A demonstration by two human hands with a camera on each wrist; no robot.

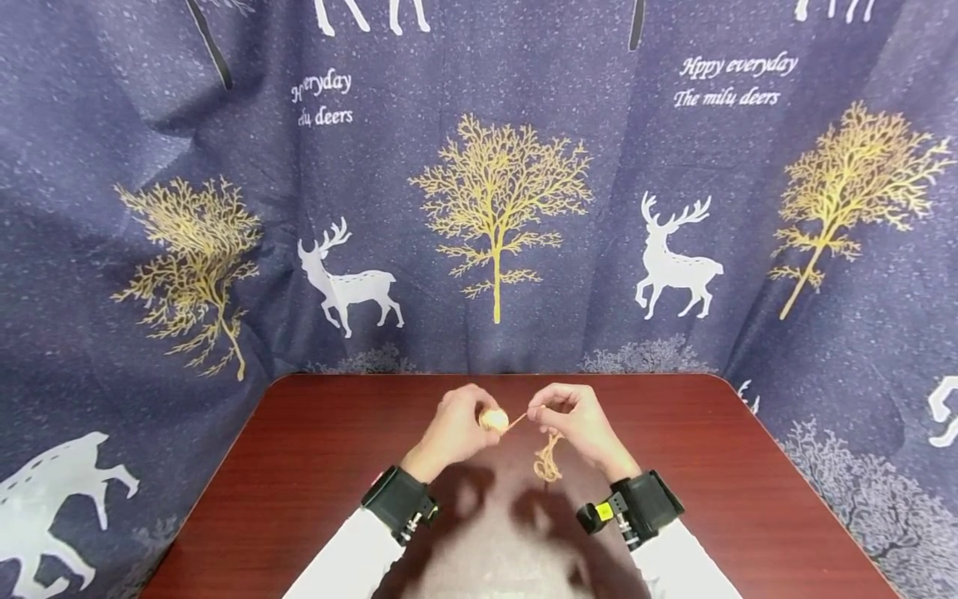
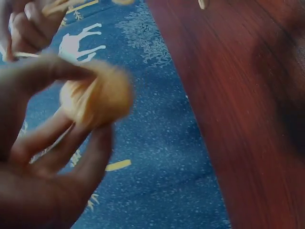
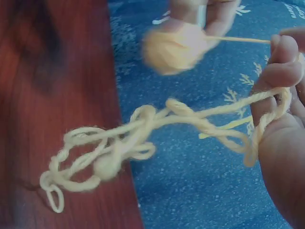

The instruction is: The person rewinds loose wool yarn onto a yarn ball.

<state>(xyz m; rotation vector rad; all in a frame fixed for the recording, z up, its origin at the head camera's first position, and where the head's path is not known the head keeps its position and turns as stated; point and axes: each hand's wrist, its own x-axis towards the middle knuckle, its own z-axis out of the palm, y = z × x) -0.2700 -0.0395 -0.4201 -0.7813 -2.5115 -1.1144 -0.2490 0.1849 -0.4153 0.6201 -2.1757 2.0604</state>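
A small ball of pale yellow yarn (image 2: 107, 98) is held between the thumb and fingers of my left hand (image 1: 458, 424); it looks blurred in both wrist views. From the ball a taut strand (image 3: 238, 39) runs across to my right hand (image 1: 576, 420), where thumb and forefinger pinch it. Below the right hand dangles a loose, looped tangle of the same yarn (image 3: 143, 121), part of it passing over the fingers. Both hands are raised above the table, a short gap apart. The palm side of the left hand is hidden in the head view.
The reddish-brown table (image 1: 314, 474) lies under both hands, with a paler, glossy patch in the middle front. Behind it hangs a dark blue curtain (image 1: 524, 349) printed with deer and trees. Wrist cameras (image 1: 596, 516) are strapped over white sleeves.
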